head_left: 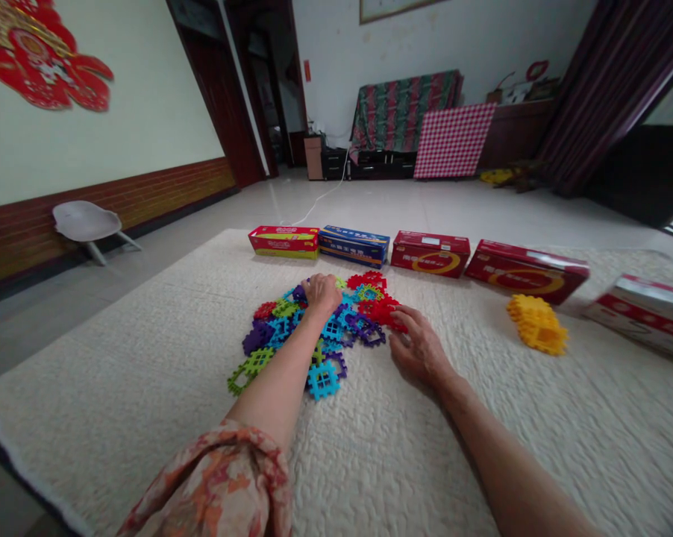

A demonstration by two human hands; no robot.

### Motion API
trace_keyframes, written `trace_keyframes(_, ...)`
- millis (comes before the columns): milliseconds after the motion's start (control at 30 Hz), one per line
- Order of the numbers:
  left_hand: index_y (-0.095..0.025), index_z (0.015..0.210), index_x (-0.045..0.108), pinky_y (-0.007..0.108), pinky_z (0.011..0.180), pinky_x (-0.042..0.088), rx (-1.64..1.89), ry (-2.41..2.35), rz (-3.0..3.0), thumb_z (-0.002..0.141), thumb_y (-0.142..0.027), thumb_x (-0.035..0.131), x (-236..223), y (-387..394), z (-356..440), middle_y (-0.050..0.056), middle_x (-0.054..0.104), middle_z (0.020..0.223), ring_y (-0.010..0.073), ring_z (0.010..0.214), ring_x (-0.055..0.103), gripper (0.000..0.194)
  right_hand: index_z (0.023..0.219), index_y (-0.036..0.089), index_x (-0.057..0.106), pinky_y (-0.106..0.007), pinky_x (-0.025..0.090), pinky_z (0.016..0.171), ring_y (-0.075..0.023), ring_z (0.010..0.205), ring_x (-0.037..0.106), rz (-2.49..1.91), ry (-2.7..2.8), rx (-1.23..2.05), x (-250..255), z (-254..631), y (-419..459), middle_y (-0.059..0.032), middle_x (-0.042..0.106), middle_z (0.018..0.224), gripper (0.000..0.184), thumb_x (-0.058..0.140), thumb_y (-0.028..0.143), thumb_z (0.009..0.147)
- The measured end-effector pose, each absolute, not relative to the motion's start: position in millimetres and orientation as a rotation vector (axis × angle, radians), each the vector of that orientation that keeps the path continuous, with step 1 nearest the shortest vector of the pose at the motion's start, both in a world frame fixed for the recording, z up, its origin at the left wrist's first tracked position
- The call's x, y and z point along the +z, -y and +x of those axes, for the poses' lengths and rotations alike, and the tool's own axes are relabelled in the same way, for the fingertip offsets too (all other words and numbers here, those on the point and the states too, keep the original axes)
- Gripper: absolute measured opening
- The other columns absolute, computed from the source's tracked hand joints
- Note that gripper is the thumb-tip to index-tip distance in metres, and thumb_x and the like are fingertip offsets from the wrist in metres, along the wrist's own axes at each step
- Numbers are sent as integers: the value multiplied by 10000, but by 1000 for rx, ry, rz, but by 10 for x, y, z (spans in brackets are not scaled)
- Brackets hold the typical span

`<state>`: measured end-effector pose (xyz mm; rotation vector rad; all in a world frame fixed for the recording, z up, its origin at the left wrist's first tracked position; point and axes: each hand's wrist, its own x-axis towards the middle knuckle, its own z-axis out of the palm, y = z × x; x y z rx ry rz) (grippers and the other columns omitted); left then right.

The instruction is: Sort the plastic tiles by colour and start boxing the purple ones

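Observation:
A loose heap of plastic interlocking tiles (280,328) in blue, purple, green and red lies on the pale quilted mat (359,462). My left hand (322,294) reaches over the back of this heap, its fingers curled down among the tiles; what they pinch is hidden. At the heap's right edge, my right hand (420,350) has thumb and fingers closed about a red interlocking tile (386,309), beside other red ones. In front, a light blue tile (323,380) lies near a green tile (240,380). Yellow tiles (538,326) are gathered apart, to the right.
Behind the heap stand a red-and-green box (285,242), a blue box (354,246) and two dark red boxes, one in the middle (429,253) and one farther right (525,270). A red-and-white box (647,313) is at far right. A grey chair (87,222) stands left.

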<state>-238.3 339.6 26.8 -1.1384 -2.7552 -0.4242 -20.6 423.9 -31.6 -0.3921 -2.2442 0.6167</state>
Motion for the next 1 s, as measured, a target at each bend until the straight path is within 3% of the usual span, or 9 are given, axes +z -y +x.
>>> trace_keyframes(167, -209, 1054, 680, 330, 949, 429, -740, 2537, -1454, 870, -226, 532, 354, -3247, -1718, 73, 654, 1098, 198, 1054, 587, 237, 1115, 172, 615, -416, 516, 790, -261, 1025, 600, -735, 1803, 850, -275, -130, -4150, -142, 622, 1153, 356, 521, 377, 839)
trace_keyframes(300, -245, 1018, 700, 326, 924, 451, -813, 2369, -1725, 879, -351, 565, 365, -3153, -1325, 53, 637, 1101, 199, 1030, 594, 220, 1151, 184, 597, -448, 498, 837, -267, 1064, 579, -781, 1742, 691, -304, -58, -3994, -137, 615, 1173, 363, 516, 366, 847)
trace_keyframes(433, -210, 1116, 677, 306, 980, 437, -761, 2473, -1471, 894, -271, 512, 455, -2912, -1671, 83, 635, 1154, 200, 1087, 585, 284, 1081, 182, 631, -469, 462, 936, -264, 1060, 577, -677, 1910, 532, -373, -97, -3863, -133, 638, 1114, 300, 511, 277, 823)
trace_keyframes(633, -195, 1302, 568, 340, 1007, 430, -281, 2930, -1000, 846, -165, 483, 451, -2420, -2585, 131, 610, 1279, 248, 1215, 547, 464, 1001, 166, 680, -460, 472, 935, -275, 1009, 602, -690, 2103, 430, -437, -151, -3874, -143, 662, 1081, 271, 522, 225, 789)
trace_keyframes(800, -236, 1320, 561, 332, 967, 458, -140, 3044, -1049, 786, -221, 588, 286, -2335, -2824, 109, 616, 1306, 261, 1200, 574, 534, 1003, 164, 693, -452, 472, 940, -275, 1023, 603, -678, 2115, 408, -435, -133, -3891, -142, 665, 1094, 279, 515, 205, 792)
trace_keyframes(1000, -222, 1283, 607, 349, 977, 451, -111, 2975, -1034, 832, -196, 512, 249, -2358, -2800, 127, 632, 1270, 276, 1180, 583, 462, 1010, 172, 696, -454, 469, 946, -273, 1032, 594, -677, 2138, 407, -448, -136, -3886, -134, 662, 1107, 286, 523, 200, 784)
